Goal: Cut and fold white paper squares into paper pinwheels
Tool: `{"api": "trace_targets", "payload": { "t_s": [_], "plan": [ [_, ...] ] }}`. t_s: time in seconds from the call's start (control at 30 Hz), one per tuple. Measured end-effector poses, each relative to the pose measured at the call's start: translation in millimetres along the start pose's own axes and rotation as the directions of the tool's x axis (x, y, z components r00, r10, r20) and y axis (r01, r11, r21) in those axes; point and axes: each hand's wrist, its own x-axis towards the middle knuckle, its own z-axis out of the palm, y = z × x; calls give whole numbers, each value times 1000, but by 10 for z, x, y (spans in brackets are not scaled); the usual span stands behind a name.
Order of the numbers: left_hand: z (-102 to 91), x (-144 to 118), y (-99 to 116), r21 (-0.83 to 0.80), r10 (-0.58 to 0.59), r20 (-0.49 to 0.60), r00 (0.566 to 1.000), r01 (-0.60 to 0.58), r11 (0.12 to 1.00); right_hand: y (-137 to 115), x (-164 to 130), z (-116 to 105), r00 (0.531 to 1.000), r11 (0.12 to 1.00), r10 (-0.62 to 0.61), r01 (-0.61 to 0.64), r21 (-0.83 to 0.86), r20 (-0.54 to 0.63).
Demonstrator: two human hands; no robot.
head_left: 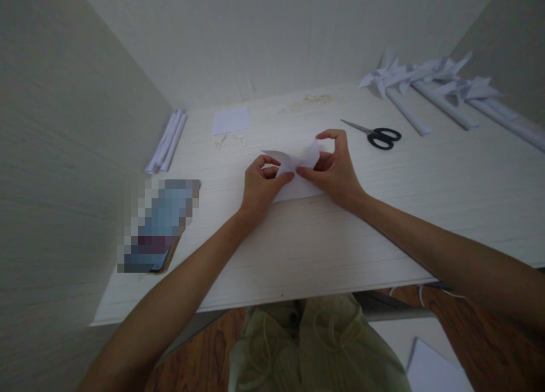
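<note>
A white sheet of paper (298, 190) is held just over the middle of the table, its cut corners curling up toward its centre. My left hand (264, 182) grips its left side, thumb pressed near the middle and fingers bent behind. On the other side my right hand (338, 167) pinches the paper, with its thumb at the centre and its index finger arched at the raised right corner. The fingertips behind the paper are partly hidden. Black-handled scissors (378, 136) lie to the right, blades pointing left.
Paper pinwheels (395, 76) on rolled-paper sticks lie at the back right. Rolled paper tubes (168, 142) rest by the left wall, with a blurred phone (164, 221) nearer me. A paper square (230, 121) and small pale bits (315, 100) lie at the back.
</note>
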Motion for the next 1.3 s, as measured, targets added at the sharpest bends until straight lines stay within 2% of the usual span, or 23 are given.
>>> {"api": "trace_targets", "payload": {
  "t_s": [0.23,0.4,0.5,0.57,0.67,0.77,0.97,1.3],
  "plan": [
    [5,5,-12,3,-3,2,1000,3,1000,45,19,-19,1000,999,18,-18,-27,-2],
    [-40,40,-24,-25,-22,89,996,24,999,70,80,-87,995,996,89,-90,11,49],
    [-99,57,25,43,-62,159,985,56,998,51,116,-161,977,986,166,-169,9,136],
    [-134,62,74,63,-100,220,970,88,994,25,129,-216,953,976,216,-219,-10,212],
    [-162,61,133,60,-166,354,921,155,986,-21,128,-281,909,963,266,-262,-56,321],
    [-160,54,152,126,-196,442,875,156,980,-57,112,-301,876,957,290,-270,-108,385],
    [-132,44,112,182,-173,453,875,99,978,-67,89,-281,878,963,266,-227,-144,397],
    [-93,27,107,263,-160,409,899,52,963,32,117,-301,883,971,235,-191,-146,407]
  ]
}}
